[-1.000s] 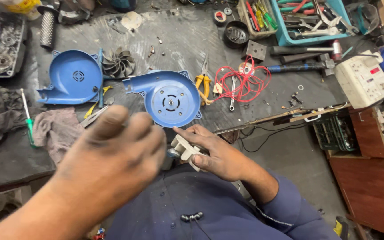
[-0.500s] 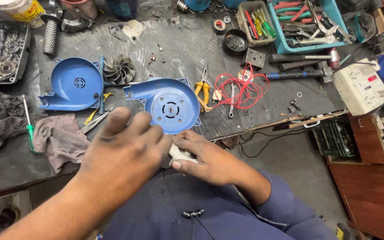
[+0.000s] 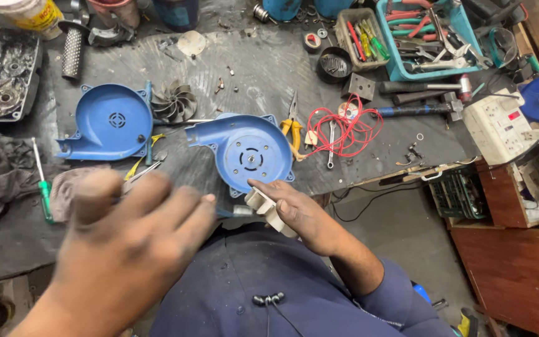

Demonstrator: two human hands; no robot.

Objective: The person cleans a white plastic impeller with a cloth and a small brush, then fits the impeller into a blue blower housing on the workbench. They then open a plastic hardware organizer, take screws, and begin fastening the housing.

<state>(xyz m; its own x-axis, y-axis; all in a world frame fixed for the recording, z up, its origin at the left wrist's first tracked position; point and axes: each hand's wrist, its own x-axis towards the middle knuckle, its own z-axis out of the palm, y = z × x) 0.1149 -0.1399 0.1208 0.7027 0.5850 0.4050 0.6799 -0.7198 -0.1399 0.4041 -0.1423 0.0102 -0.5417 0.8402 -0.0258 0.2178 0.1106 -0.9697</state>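
**White plastic part in my right hand**

My right hand (image 3: 297, 212) pinches a small white plastic part (image 3: 264, 205) at lower centre, just below the blue blower housing (image 3: 244, 153). It looks light, stiff and a little brittle, so I'd grip its flat sides. My left hand (image 3: 126, 249), blurred at lower left, has its fingers loosely together and holds nothing.
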